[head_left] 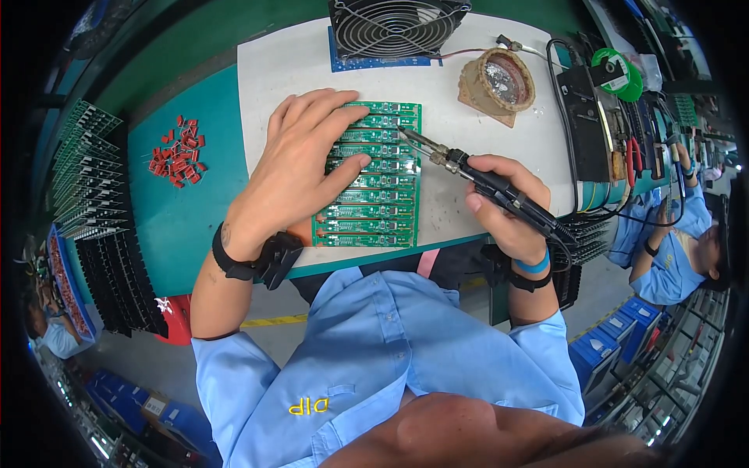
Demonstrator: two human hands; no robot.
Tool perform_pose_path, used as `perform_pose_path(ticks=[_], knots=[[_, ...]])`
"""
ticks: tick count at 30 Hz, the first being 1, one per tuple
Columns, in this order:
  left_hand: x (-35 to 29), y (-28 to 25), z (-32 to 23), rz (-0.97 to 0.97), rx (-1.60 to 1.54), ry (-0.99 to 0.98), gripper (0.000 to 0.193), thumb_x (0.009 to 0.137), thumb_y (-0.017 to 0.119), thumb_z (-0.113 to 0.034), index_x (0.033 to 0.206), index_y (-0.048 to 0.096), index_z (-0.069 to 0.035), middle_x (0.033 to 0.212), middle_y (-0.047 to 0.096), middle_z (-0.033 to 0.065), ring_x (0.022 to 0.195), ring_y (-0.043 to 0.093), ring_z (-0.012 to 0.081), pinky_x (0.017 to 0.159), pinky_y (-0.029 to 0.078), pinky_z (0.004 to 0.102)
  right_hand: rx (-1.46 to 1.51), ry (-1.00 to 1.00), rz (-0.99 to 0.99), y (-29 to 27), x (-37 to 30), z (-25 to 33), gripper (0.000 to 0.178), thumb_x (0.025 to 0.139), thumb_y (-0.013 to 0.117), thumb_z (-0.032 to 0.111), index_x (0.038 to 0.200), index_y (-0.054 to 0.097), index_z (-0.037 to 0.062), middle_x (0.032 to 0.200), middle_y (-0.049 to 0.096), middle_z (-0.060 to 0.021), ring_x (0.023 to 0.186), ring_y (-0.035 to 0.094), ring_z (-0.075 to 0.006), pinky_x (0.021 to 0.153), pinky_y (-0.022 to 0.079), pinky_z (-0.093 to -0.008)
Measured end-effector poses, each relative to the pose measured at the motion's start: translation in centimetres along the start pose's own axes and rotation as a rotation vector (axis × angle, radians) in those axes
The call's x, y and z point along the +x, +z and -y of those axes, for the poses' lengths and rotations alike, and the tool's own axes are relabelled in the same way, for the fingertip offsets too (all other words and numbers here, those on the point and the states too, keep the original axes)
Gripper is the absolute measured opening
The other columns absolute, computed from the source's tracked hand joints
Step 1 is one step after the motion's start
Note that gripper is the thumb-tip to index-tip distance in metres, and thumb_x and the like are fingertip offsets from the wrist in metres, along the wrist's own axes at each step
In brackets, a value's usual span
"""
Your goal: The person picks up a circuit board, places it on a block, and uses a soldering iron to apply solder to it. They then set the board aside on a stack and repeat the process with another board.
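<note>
A green circuit board panel (382,210), made up of several narrow strips, lies on the white sheet in front of me. My left hand (304,156) rests flat over its left side, fingers spread and pressing on the board. In my right hand (511,203) is a black soldering iron (499,191) with a thin solder-feed tube along its front. Its tip touches or hovers just over the upper right part of the board; which of the two I cannot tell. Part of the panel is hidden under my left hand.
Red capacitors (179,152) lie piled on the green mat at left, beside a rack of upright boards (90,171). A fan (398,27) stands at the back. Right of it sit a solder pot (499,82), a green solder reel (616,74) and red-handled pliers (633,160). Other people work at both sides.
</note>
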State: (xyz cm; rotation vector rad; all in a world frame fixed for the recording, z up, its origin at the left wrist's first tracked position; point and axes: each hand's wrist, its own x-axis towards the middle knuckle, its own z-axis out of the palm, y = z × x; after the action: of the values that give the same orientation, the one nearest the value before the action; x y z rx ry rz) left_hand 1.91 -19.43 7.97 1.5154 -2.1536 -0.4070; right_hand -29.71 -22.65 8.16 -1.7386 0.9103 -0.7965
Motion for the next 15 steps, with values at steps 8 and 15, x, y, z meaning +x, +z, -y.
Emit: perform_pose_path(ticks=[8,15], knots=[[0.2,-0.5,0.3,0.024,0.039,-0.012,0.050,0.093,0.077,-0.016,0.140,0.065,-0.004,0.154,0.059,0.0158,0.144,0.051,0.0382,0.122,0.036,0.0481,-0.037,-0.069,-0.030,0.0,0.7,0.2,0.043,0.090,0.079,0.001,0.131,0.067,-0.0063,0.095,0.075,-0.0062,0.087,0.068,-0.0096,0.081,0.054,-0.0249],[1.2,0.1,0.0,0.027,0.001,-0.028,0.048,0.094,0.077,-0.021,0.137,0.066,-0.003,0.151,0.061,0.0159,0.142,0.052,0.0376,0.122,0.035,0.0484,0.073,-0.074,-0.326,-1.9,-0.2,-2.1,0.049,0.092,0.079,0.004,0.138,0.063,-0.0058,0.107,0.074,-0.0082,0.094,0.067,-0.0108,0.084,0.054,-0.0253]])
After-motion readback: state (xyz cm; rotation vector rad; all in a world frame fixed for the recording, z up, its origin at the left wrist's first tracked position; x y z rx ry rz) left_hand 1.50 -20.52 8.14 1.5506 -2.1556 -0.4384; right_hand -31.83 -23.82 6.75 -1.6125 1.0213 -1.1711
